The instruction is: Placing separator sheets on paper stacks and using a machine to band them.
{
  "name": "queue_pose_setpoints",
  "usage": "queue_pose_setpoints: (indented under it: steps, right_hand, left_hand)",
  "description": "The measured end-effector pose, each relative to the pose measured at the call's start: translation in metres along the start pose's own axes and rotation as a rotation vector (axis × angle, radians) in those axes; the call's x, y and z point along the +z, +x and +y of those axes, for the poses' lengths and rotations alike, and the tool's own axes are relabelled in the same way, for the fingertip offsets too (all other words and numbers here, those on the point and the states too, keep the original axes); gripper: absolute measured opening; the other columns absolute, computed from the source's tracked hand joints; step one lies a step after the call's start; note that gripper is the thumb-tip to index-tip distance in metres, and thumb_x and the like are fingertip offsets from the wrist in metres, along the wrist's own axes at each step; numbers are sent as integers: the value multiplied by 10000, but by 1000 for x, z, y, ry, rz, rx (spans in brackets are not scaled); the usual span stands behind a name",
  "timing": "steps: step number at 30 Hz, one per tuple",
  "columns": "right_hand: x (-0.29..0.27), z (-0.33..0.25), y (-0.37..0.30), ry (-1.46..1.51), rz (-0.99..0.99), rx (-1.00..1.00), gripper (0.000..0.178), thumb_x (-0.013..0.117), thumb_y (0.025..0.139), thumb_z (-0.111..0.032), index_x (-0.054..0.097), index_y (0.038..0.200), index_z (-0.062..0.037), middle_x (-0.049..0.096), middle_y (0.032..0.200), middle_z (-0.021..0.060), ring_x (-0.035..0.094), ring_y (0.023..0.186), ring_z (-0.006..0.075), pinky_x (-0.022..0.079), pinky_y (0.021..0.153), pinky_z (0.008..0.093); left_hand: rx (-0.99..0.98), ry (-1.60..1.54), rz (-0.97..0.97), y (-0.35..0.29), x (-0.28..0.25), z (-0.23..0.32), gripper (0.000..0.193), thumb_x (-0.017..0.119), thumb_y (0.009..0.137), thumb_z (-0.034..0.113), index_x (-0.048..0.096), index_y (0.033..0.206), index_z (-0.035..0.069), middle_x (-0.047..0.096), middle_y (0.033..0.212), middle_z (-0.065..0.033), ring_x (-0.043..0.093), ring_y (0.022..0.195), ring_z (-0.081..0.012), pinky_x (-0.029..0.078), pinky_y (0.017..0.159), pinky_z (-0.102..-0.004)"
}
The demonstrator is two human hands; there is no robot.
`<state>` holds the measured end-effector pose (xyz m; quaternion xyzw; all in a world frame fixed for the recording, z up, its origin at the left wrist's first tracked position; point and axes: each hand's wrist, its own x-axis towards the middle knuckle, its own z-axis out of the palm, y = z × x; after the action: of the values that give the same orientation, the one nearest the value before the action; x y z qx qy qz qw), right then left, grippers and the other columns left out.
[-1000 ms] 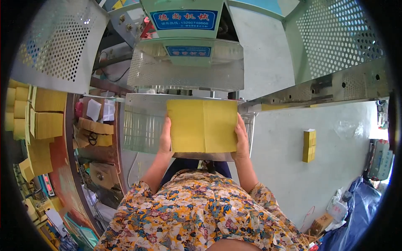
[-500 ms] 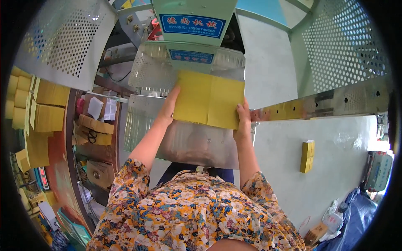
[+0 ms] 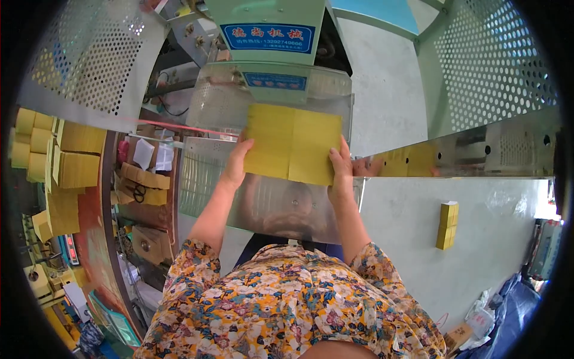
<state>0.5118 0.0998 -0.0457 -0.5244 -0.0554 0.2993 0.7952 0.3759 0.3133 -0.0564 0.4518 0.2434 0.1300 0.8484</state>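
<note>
A yellow rectangle of paper (image 3: 293,143), creased down its middle, spans the space between my hands above a shiny metal plate (image 3: 272,206). My left hand (image 3: 238,161) grips its left edge, thumb on top and fingers mostly tucked underneath. At the right edge my right hand (image 3: 341,166) presses with the thumb up and the fingers behind. Whether the paper is one sheet or a thin stack, I cannot tell. Just past it stands a pale green machine (image 3: 269,9) with a blue sign, behind a clear cover (image 3: 215,90).
A perforated metal bar (image 3: 472,152) reaches out to the right of my right hand. Perforated guards (image 3: 84,60) flank the machine. Stacked yellow paper bundles (image 3: 78,161) and scissors (image 3: 139,192) lie at left. A small yellow block (image 3: 447,226) lies at right on the grey floor.
The paper and both hands have shifted slightly left, and the paper sits more level. A thin red streak now shows left of my left hand. The whole view has moved a little.
</note>
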Motion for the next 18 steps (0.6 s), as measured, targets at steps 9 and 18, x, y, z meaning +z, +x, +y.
queue_pose_setpoints:
  steps: [9,18]
  right_hand:
    - [5,3,1,61,9,21,586,518,928,-124,323,1477,-62,459,1405,89,431,1292,201,338,1074,323]
    - [-34,35,19,176,191,166,594,563,922,-308,380,1439,-79,506,1356,73,494,1219,208,378,1028,346]
  left_hand:
    - [65,44,100,-2,5,-15,498,507,970,320,430,1389,62,517,1339,-45,463,1253,-173,346,1058,-329]
    - [-9,100,16,26,8,-33,475,500,988,331,463,1374,57,523,1330,-60,473,1234,-179,351,1049,-328]
